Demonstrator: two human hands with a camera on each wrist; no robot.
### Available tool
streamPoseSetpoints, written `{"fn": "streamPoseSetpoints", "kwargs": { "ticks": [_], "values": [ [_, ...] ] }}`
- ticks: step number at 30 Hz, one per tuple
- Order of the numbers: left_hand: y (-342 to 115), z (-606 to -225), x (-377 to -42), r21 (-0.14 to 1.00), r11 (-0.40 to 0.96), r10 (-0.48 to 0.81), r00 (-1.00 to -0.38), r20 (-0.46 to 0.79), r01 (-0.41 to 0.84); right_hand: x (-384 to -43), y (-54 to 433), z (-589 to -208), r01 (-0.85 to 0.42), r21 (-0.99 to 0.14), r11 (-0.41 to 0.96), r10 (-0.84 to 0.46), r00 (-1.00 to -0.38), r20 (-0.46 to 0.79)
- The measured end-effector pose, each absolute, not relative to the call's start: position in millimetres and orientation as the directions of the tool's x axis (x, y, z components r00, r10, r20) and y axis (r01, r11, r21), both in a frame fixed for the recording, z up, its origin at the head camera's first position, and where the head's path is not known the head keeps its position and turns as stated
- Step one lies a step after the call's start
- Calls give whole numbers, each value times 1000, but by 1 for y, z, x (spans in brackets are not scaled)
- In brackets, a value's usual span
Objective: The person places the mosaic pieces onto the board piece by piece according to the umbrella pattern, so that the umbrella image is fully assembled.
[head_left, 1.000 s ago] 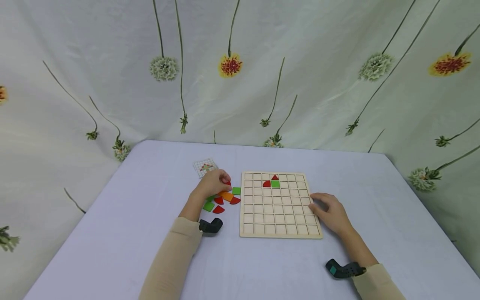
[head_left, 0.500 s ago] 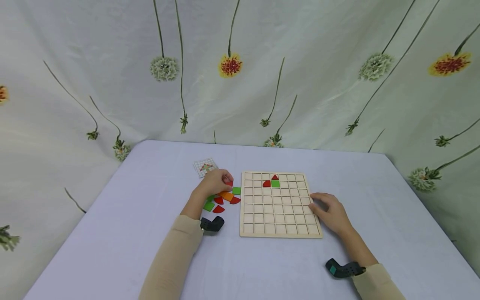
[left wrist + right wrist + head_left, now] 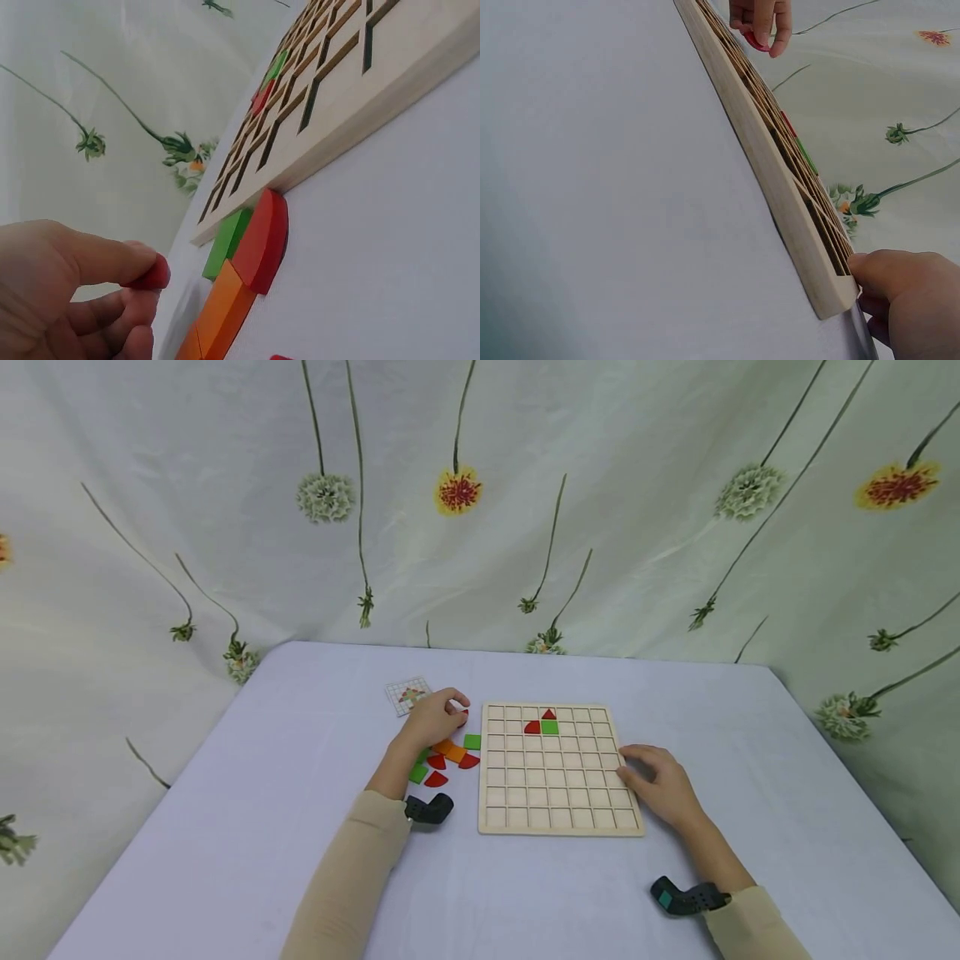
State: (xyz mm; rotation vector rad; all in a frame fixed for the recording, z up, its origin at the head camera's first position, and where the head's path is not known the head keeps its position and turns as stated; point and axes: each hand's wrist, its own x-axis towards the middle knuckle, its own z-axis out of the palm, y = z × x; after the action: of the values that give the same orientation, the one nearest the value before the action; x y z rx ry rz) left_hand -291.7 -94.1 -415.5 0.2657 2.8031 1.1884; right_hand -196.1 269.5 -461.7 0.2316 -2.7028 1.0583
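Observation:
My left hand is raised just left of the board, pinching a small red block with a curved side between thumb and fingers. Below it lie loose pieces: orange blocks, green blocks and red quarter-circle blocks. A wooden grid board lies flat, bearing a red triangle, a green square and a red quarter circle near its far edge. At the board's right edge, my right hand touches the rim with thumb and fingertips, its fingers loosely bent.
A small card printed with a grid and coloured pattern lies behind the left hand, partly covered by it. White cloth covers the table, and a flowered curtain hangs behind. Each wrist wears a black band.
My left hand has lifted and moved slightly away from the loose pieces, carrying the red block toward the far side. My right hand has stayed at the board's edge.

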Motion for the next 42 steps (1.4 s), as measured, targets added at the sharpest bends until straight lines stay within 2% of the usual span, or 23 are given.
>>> {"fn": "streamPoseSetpoints", "kwargs": {
  "ticks": [8,20,28,42],
  "values": [
    [-78,-418,-291,769,622,230,-973,0,147,-196,270,-462,-232,-649,724,-67,-961,269],
    [-41,-420,-291,786,566,327,-943,61,247,-197,270,-463,-228,-663,713,-62,-963,264],
    [-19,-420,-290,801,537,371,-927,57,264,-197,269,-462,-226,-658,718,-61,-962,265],
    [15,-420,-288,801,522,373,-923,94,292,-197,270,-462,-219,-655,723,-55,-964,262]
  ]
}}
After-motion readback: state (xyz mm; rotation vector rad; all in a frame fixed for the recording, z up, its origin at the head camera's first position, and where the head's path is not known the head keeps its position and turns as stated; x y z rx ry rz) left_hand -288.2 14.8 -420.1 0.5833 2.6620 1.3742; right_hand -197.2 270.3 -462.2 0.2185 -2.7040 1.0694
